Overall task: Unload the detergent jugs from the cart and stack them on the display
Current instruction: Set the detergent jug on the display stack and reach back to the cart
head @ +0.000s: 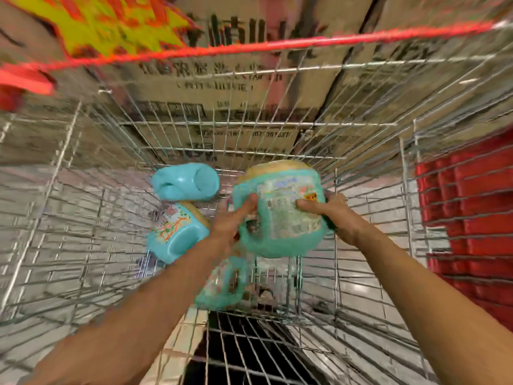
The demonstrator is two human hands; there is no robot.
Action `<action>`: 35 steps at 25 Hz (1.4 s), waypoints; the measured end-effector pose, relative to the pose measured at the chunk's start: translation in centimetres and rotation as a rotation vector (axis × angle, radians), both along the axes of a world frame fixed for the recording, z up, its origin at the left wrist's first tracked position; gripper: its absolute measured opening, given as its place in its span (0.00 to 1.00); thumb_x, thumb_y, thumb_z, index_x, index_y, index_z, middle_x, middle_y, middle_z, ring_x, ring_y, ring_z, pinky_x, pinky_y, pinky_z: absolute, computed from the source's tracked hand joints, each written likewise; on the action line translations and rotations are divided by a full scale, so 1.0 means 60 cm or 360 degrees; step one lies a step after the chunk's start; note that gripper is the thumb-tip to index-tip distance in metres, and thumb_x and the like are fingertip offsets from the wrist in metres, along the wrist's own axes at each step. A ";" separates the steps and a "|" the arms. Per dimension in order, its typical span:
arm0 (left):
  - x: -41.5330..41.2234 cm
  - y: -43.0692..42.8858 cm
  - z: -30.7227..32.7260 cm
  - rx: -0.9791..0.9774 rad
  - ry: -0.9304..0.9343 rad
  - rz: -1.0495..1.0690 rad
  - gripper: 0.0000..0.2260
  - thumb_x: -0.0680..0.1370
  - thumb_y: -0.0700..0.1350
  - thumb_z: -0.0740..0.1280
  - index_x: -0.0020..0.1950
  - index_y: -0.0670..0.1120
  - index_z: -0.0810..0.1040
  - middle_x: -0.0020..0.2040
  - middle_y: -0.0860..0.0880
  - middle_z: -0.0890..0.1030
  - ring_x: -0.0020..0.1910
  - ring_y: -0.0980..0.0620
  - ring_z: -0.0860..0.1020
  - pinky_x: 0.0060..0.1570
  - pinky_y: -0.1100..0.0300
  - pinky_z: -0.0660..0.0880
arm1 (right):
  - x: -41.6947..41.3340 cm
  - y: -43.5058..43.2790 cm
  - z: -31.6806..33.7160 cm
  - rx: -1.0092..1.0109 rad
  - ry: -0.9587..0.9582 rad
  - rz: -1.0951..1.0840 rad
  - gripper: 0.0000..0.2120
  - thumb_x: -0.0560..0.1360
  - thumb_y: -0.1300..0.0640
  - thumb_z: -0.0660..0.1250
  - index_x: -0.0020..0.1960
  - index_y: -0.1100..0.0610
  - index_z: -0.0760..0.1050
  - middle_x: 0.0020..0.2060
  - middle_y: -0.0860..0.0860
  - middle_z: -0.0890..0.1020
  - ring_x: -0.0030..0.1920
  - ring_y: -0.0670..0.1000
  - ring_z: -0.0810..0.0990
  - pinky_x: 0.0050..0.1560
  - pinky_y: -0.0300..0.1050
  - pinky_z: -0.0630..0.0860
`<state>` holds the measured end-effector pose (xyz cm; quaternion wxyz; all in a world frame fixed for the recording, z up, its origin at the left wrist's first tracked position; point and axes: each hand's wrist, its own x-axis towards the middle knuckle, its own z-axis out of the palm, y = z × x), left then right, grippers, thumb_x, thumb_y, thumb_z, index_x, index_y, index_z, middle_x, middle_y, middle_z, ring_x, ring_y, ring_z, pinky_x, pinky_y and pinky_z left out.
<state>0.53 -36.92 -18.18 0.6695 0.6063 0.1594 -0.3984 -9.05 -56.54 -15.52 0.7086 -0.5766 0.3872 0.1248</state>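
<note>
**A:** Which step is going on here?

**B:** The unloading, I'd say. Both hands are lifting one teal detergent jug (pixel 280 218) inside the wire cart (pixel 361 168). Nothing is going onto the display yet.

**A:** How are the fingers sitting?

**B:** The right hand (pixel 333 215) is wrapping round the jug's right flank, with the thumb lying across the label. The left hand (pixel 230 226) is pressing straight, closed fingers (pixel 247 208) against the flank beside the handle.

**A:** Which way is it pointing?

**B:** The tan cap end seems to be pointing beyond the fingertips, toward the cart's far wall, so the long axis is running near-to-far. Blur is making that uncertain.

**A:** And next?

**B:** Probably raising it over the rim with both hands on it. Other jugs are lying past the left fingers: a pale blue jug (pixel 186 182), a labelled jug (pixel 177 234) and a third jug (pixel 222 284) under the forearm.
</note>
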 end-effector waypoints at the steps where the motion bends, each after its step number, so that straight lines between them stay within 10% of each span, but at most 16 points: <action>1: 0.012 0.002 0.033 -0.0019 -0.0092 -0.0076 0.32 0.64 0.56 0.79 0.63 0.49 0.73 0.53 0.47 0.83 0.51 0.46 0.81 0.53 0.49 0.79 | 0.001 0.007 0.026 -0.0009 -0.0063 -0.0063 0.41 0.58 0.53 0.81 0.66 0.64 0.71 0.57 0.61 0.81 0.55 0.62 0.82 0.59 0.61 0.77; 7: 0.030 0.020 0.202 -0.0323 -0.0565 -0.0232 0.38 0.65 0.51 0.79 0.72 0.54 0.67 0.60 0.51 0.81 0.54 0.50 0.81 0.58 0.49 0.77 | 0.000 0.064 0.194 -0.0140 -0.0542 -0.0439 0.35 0.59 0.48 0.78 0.61 0.62 0.75 0.55 0.60 0.83 0.55 0.62 0.82 0.58 0.60 0.78; 14: 0.036 0.063 0.341 -0.0630 -0.0785 -0.0482 0.27 0.68 0.49 0.77 0.65 0.60 0.75 0.46 0.46 0.80 0.39 0.50 0.78 0.38 0.61 0.77 | -0.039 0.134 0.295 -0.0094 -0.0850 -0.0688 0.35 0.61 0.49 0.77 0.63 0.63 0.72 0.54 0.62 0.83 0.54 0.63 0.82 0.51 0.57 0.80; 17: 0.023 0.076 0.359 -0.0769 -0.0650 -0.0453 0.33 0.66 0.54 0.78 0.70 0.55 0.73 0.52 0.44 0.83 0.43 0.49 0.82 0.41 0.59 0.78 | -0.051 0.146 0.316 -0.0013 -0.0897 -0.0781 0.38 0.57 0.45 0.79 0.61 0.61 0.75 0.54 0.61 0.83 0.53 0.62 0.83 0.49 0.55 0.81; 22: -0.015 0.087 0.355 -0.1187 0.0028 -0.0361 0.39 0.54 0.61 0.82 0.61 0.46 0.81 0.53 0.43 0.84 0.48 0.46 0.84 0.45 0.52 0.81 | -0.064 0.164 0.353 0.0040 -0.0970 -0.0648 0.14 0.70 0.46 0.69 0.50 0.51 0.84 0.50 0.54 0.86 0.48 0.52 0.85 0.43 0.45 0.82; 27: -0.035 0.088 0.366 -0.1128 -0.0115 -0.0194 0.45 0.51 0.54 0.84 0.65 0.44 0.75 0.53 0.43 0.84 0.48 0.46 0.84 0.42 0.53 0.82 | -0.070 0.176 0.408 -0.1233 -0.0568 -0.0224 0.50 0.57 0.24 0.65 0.73 0.45 0.63 0.70 0.47 0.68 0.68 0.47 0.69 0.68 0.52 0.69; 31: -0.052 0.073 0.365 -0.1057 -0.0493 -0.0267 0.45 0.64 0.57 0.79 0.76 0.55 0.62 0.69 0.50 0.76 0.65 0.50 0.77 0.58 0.56 0.78 | -0.043 0.238 0.409 -0.1320 -0.0626 0.0091 0.65 0.48 0.25 0.68 0.78 0.45 0.46 0.76 0.47 0.55 0.76 0.49 0.56 0.74 0.55 0.60; 35: -0.049 0.075 0.360 -0.0889 -0.0745 -0.0403 0.25 0.76 0.60 0.63 0.73 0.65 0.64 0.72 0.59 0.71 0.69 0.57 0.72 0.64 0.54 0.74 | -0.037 0.220 0.404 -0.1132 -0.0861 -0.0199 0.55 0.51 0.38 0.76 0.74 0.47 0.58 0.68 0.50 0.71 0.66 0.52 0.72 0.65 0.57 0.72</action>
